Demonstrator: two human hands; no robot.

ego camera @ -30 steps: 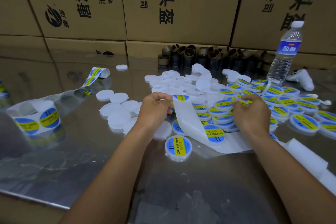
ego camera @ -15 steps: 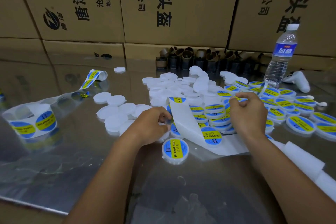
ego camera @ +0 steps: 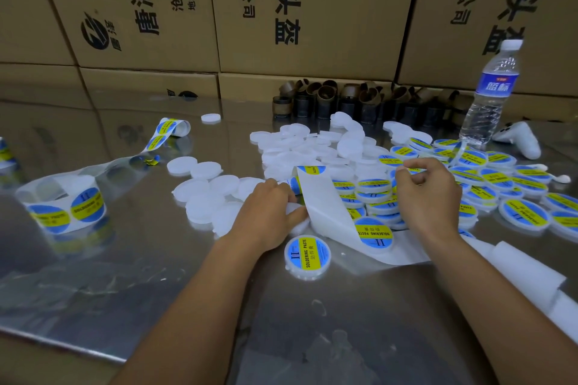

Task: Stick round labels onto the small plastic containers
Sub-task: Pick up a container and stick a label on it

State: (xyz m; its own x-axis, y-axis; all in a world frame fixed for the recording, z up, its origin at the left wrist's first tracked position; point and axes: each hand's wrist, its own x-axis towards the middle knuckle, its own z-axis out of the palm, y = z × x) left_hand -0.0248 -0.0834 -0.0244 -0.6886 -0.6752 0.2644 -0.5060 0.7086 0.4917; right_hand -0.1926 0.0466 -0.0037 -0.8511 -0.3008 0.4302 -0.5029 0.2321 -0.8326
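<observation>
My left hand (ego camera: pixel 269 212) grips a blank white container (ego camera: pixel 296 223) on the metal table (ego camera: pixel 156 275). My right hand (ego camera: pixel 428 194) pinches a round blue-and-yellow label (ego camera: pixel 410 170) at its fingertips, above the labelled pile (ego camera: pixel 500 184). Between the hands arches a white backing strip (ego camera: pixel 325 206), with one label at its top (ego camera: pixel 311 169) and one lower down (ego camera: pixel 373 233). One labelled container (ego camera: pixel 307 255) lies in front of my hands. Blank white containers (ego camera: pixel 312 150) are heaped behind, and more (ego camera: pixel 203 194) lie left of my left hand.
A label roll (ego camera: pixel 62 206) stands at the left, its strip trailing back to a curled end (ego camera: pixel 172 130). A water bottle (ego camera: pixel 491 94) and a white controller (ego camera: pixel 519 142) are at the back right. Brown cardboard cores (ego camera: pixel 344 100) line the wall of boxes (ego camera: pixel 297 9).
My left hand came down from the strip's top onto a blank container. My right hand lifted slightly with a label in its fingertips.
</observation>
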